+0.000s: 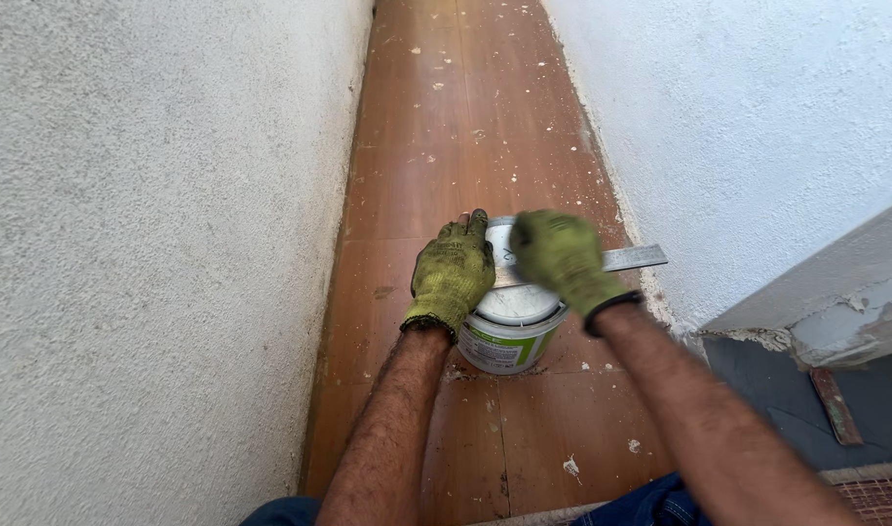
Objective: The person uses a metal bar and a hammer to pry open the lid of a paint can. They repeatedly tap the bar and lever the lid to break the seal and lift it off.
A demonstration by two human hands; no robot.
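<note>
White paint tub [509,341], green-labelled, lid on, under two gloved hands.

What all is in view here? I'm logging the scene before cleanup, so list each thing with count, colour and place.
paint can: one, white with a green label, standing on the floor between the hands, lid on.
flat metal blade: one, grey, lying across the can's lid, its end sticking out to the right.
floor: one, reddish-brown boards flecked with white specks, running between the walls.
walls: two, white rough plaster, left and right of the floor strip.
ledge: one, grey-white with chipped edge, lower right.
rusty strip: one, brown, on the dark floor at lower right.
left hand: one, green glove, resting on the can's left rim.
right hand: one, green glove, grip on the blade over the lid.
</note>
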